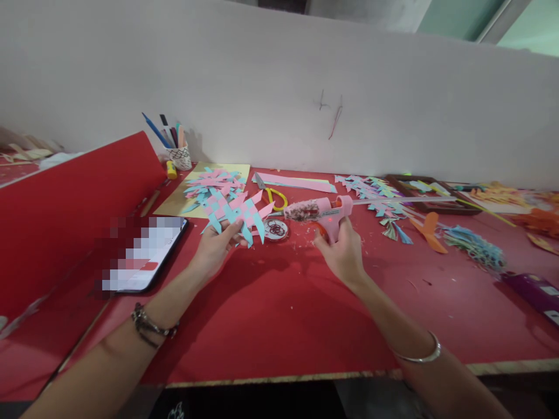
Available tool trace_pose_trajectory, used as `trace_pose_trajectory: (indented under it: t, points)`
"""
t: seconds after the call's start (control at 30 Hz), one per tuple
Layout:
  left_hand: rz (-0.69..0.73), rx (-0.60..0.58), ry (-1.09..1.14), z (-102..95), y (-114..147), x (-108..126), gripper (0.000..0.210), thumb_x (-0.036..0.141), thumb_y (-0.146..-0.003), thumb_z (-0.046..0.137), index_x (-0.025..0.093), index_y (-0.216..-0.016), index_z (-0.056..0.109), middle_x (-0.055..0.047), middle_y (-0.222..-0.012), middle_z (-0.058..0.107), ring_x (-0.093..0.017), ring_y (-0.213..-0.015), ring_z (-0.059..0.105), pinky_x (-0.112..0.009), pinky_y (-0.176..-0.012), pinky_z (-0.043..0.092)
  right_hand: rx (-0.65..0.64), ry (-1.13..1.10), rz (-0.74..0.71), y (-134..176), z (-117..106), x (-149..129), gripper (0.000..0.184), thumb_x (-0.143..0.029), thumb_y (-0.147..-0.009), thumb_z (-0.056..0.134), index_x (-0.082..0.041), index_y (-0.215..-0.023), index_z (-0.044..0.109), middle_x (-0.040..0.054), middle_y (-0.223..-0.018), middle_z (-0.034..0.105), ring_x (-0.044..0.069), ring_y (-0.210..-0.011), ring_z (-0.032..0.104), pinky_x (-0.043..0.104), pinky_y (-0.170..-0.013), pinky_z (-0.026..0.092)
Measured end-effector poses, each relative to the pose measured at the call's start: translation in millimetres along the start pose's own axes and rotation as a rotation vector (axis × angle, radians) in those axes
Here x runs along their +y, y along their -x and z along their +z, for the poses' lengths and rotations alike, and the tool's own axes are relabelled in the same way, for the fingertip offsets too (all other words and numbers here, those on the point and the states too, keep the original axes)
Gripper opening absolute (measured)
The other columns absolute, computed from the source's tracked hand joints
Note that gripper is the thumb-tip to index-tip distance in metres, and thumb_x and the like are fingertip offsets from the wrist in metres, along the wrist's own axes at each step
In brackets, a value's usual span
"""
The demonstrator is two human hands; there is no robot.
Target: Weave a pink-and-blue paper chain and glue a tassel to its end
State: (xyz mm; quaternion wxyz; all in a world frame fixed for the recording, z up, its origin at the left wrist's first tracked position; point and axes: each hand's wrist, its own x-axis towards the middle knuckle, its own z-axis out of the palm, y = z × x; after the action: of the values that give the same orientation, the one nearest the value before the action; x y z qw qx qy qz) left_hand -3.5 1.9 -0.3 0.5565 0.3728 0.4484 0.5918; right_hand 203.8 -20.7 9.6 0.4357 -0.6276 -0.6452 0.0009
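Note:
My left hand (218,244) is closed on a woven paper piece (236,210) of pink and light-blue strips with pointed ends. The thumb lies over its lower edge. In my right hand (343,247) is a pink hot glue gun (334,220), its nozzle end aimed left toward the paper piece. A long clear glue stick (402,200) sticks out of the gun's back. Under the nozzle sits a small round dish (276,230) with dark thread-like bits in it. Yellow-handled scissors (277,198) lie just behind the gun's front.
Similar woven pieces (218,181) are heaped on a yellowish sheet at the back left. A phone (148,262) lies left of my arm, near a red panel (74,215). Paper strips (297,182), a woven chain (371,192), tassels (474,245) and a purple object (530,294) are spread about the red table.

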Motion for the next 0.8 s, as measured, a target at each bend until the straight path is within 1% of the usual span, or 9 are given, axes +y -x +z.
trace_pose_trajectory:
  t: [0.13, 0.33, 0.47, 0.67, 0.8]
  points:
    - [0.006, -0.003, -0.006, -0.1, 0.2, 0.3, 0.026, 0.019, -0.059, 0.064, 0.018, -0.043, 0.043, 0.006, -0.037, 0.047, -0.006, -0.033, 0.046, -0.017, -0.038, 0.041, 0.013, 0.01, -0.012, 0.6, 0.5, 1.6, 0.014, -0.03, -0.064, 0.048, -0.021, -0.073, 0.041, -0.0039, -0.05, 0.048, 0.013, -0.041, 0.045, 0.024, -0.041, 0.032]
    - [0.019, -0.016, -0.027, -0.7, 0.4, -0.8, 0.025, 0.019, -0.063, 0.061, 0.017, -0.045, 0.043, 0.006, -0.039, 0.047, -0.006, -0.033, 0.046, -0.017, -0.039, 0.04, 0.021, 0.027, -0.006, -0.1, 0.6, 3.0, 0.015, -0.031, -0.064, 0.048, -0.022, -0.072, 0.04, -0.0042, -0.049, 0.047, 0.013, -0.041, 0.045, 0.024, -0.041, 0.032]
    - [0.015, -0.019, -0.024, -0.5, 0.2, -0.6, 0.025, 0.02, -0.063, 0.061, 0.017, -0.046, 0.043, 0.007, -0.039, 0.047, -0.005, -0.033, 0.046, -0.017, -0.039, 0.04, 0.017, 0.032, 0.005, -0.8, 0.5, 2.7, 0.014, -0.03, -0.064, 0.048, -0.022, -0.071, 0.039, -0.0045, -0.048, 0.046, 0.013, -0.041, 0.045, 0.024, -0.041, 0.031]
    - [0.003, -0.019, 0.014, 0.0, 1.2, 0.7, 0.025, 0.019, -0.061, 0.062, 0.017, -0.045, 0.042, 0.008, -0.037, 0.045, -0.005, -0.032, 0.045, -0.017, -0.038, 0.039, -0.006, 0.02, -0.005, 0.1, 1.0, 1.3, 0.015, -0.029, -0.063, 0.048, -0.022, -0.074, 0.04, -0.0029, -0.052, 0.05, 0.014, -0.044, 0.048, 0.024, -0.042, 0.033]
    - [-0.004, -0.029, 0.017, -1.0, 0.7, -0.8, 0.025, 0.019, -0.06, 0.062, 0.017, -0.044, 0.043, 0.007, -0.037, 0.046, -0.005, -0.032, 0.046, -0.017, -0.038, 0.039, -0.007, 0.024, -0.007, 0.0, 0.7, 1.8, 0.016, -0.029, -0.064, 0.048, -0.021, -0.076, 0.041, -0.0033, -0.052, 0.05, 0.014, -0.044, 0.048, 0.024, -0.042, 0.033]
